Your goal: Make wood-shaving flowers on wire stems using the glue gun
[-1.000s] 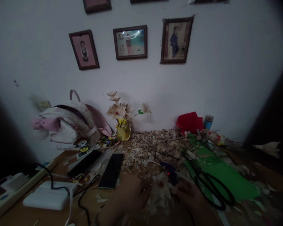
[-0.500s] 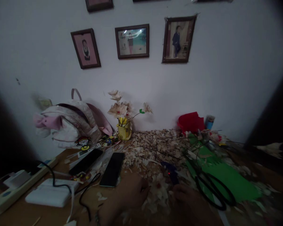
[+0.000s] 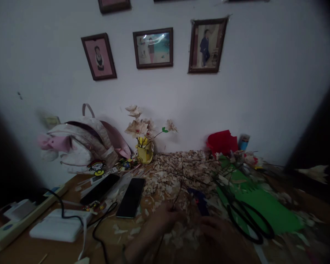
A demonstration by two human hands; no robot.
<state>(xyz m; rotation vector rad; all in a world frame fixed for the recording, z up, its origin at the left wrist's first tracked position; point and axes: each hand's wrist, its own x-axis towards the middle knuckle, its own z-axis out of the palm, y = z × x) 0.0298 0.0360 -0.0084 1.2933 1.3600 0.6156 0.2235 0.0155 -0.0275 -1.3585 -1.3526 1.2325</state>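
My left hand point(image 3: 167, 218) is closed on a thin dark stem point(image 3: 178, 189), which slants up past the fingers and shows again below the hand. My right hand point(image 3: 217, 231) is wrapped round the handle of a dark blue glue gun point(image 3: 200, 202), its small red light lit. A pale flower point(image 3: 181, 236) with pointed petals lies on the table between and below my hands, dim and partly blurred. Behind them spreads a heap of dry, pale petal-like scraps point(image 3: 165, 179).
Black-handled scissors point(image 3: 246, 220) lie on a green sheet point(image 3: 269, 209) at the right. Two phones point(image 3: 130, 198), a white power bank point(image 3: 57, 225) with cables and a power strip point(image 3: 24, 220) are leftward. A yellow vase point(image 3: 145, 153) of flowers and a backpack point(image 3: 85, 143) stand behind.
My left hand has moved slightly up and right from beside the flower, and the dark stem now runs through its fingers. The flower appears lower. My right hand keeps the glue gun almost in place.
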